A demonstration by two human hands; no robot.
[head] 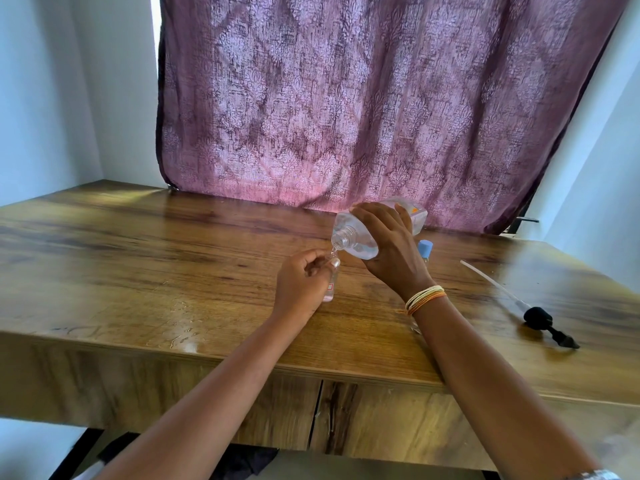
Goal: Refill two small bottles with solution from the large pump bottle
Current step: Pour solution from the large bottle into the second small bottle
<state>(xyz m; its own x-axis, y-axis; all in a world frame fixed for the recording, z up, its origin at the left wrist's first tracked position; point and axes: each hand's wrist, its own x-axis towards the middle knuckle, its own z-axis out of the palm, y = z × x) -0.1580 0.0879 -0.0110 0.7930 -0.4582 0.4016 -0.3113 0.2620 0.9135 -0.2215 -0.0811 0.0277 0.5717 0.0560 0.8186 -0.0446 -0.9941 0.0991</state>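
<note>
My right hand (391,251) grips the large clear bottle (356,237), which is tipped on its side with its open neck pointing down to the left. A thin stream of clear liquid runs from the neck into a small clear bottle (330,282). My left hand (301,282) holds that small bottle upright on the wooden table (138,258). Behind my right hand stands a second small bottle with a blue cap (425,248), mostly hidden. The black pump head with its long white tube (538,320) lies on the table to the right.
Spilled drops of liquid (183,332) shine near the table's front edge, left of my left arm. A purple patterned curtain (363,98) hangs behind the table. White walls stand on both sides.
</note>
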